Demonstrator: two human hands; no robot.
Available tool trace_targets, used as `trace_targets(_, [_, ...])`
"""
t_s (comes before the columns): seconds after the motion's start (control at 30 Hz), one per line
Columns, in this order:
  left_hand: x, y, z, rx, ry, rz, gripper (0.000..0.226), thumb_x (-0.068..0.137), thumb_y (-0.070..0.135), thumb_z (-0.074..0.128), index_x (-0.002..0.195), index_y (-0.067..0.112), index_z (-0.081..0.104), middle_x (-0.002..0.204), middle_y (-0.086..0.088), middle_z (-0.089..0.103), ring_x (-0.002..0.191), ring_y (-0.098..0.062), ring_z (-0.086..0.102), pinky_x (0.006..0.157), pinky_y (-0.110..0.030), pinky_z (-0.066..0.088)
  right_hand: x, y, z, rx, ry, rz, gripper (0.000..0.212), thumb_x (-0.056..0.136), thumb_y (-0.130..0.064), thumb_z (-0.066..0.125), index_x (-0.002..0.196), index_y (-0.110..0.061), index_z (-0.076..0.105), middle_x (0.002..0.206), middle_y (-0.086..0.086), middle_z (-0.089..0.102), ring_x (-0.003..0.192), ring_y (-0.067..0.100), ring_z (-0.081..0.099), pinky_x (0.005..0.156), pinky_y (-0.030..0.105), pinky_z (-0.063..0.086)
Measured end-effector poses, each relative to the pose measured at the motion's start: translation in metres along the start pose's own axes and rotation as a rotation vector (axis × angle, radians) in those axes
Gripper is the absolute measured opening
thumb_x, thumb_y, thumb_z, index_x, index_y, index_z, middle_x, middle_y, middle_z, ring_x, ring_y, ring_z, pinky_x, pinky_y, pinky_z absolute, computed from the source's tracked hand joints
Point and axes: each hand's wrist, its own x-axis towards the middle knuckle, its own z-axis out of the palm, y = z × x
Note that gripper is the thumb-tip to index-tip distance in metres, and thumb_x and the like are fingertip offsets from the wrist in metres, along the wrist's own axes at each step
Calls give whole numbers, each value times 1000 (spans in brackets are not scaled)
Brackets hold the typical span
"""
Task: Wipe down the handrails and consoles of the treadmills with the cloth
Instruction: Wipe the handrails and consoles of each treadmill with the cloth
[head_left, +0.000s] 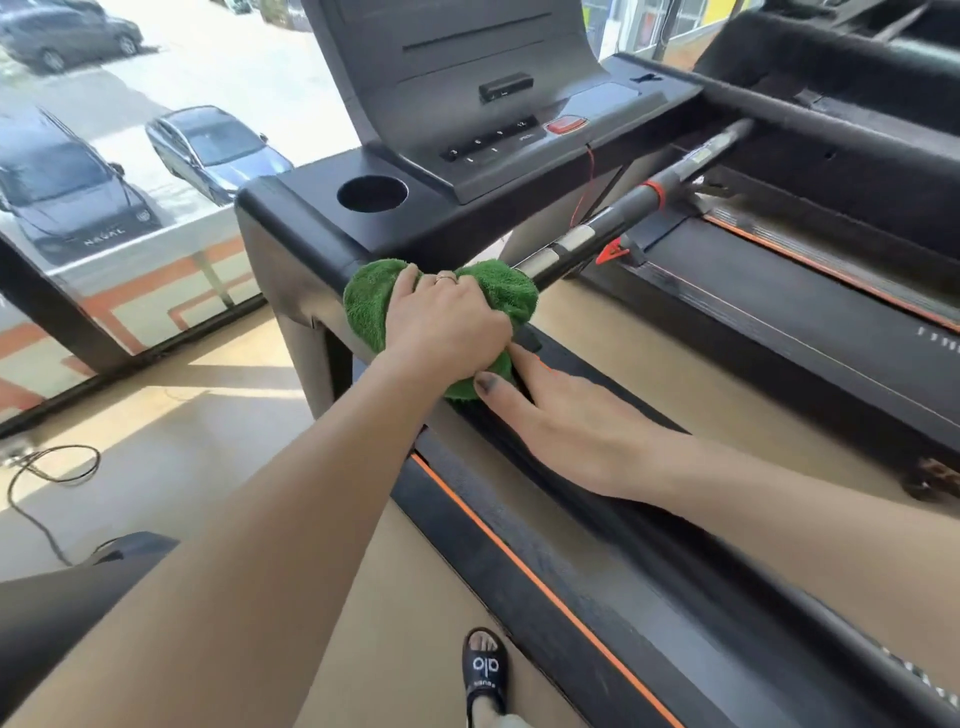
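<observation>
My left hand grips a green fluffy cloth wrapped over the near end of the treadmill's left side handrail, just below the black console. My right hand lies flat on the same handrail with fingers straight, its fingertips touching the cloth's lower edge. A black and silver crossbar runs from the cloth up to the right. The console carries a round cup holder, a row of buttons and a red stop button.
The treadmill belt with orange trim lies to the right, and a second treadmill stands beyond it. A window on the left looks down on parked cars. A cable lies on the floor at left. My sandalled foot is below.
</observation>
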Motion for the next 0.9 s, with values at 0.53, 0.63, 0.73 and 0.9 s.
trace_targets(0.53, [3,12,-2,25,7,-112,48,89,34,44,132,14,50,133,-12,60,130,-31,49,120,-43,18,-2,7,3,-166,8,-44,69,73,-52,75,123,-21,38,102,-1,59,90,25,57,74,40,53])
trace_targets(0.63, [4,16,-1,59,-9,-152,45,89,35,45,130,15,50,129,-13,62,129,-32,50,120,-43,18,-3,8,0,-135,7,-52,74,73,-51,76,128,-18,39,105,0,57,95,26,57,77,40,52])
trace_targets(0.73, [4,25,2,93,9,-205,43,89,35,45,127,14,49,130,-15,62,130,-32,49,119,-43,19,-4,13,1,-107,2,-52,68,72,-49,79,117,-16,39,91,-4,51,90,24,54,64,35,43])
trace_targets(0.9, [-3,37,1,69,13,-297,43,90,27,45,129,11,52,136,-17,58,135,-31,46,120,-41,19,-10,30,-12,185,-180,-58,89,71,-44,84,138,-14,34,117,-1,51,106,22,53,88,38,51])
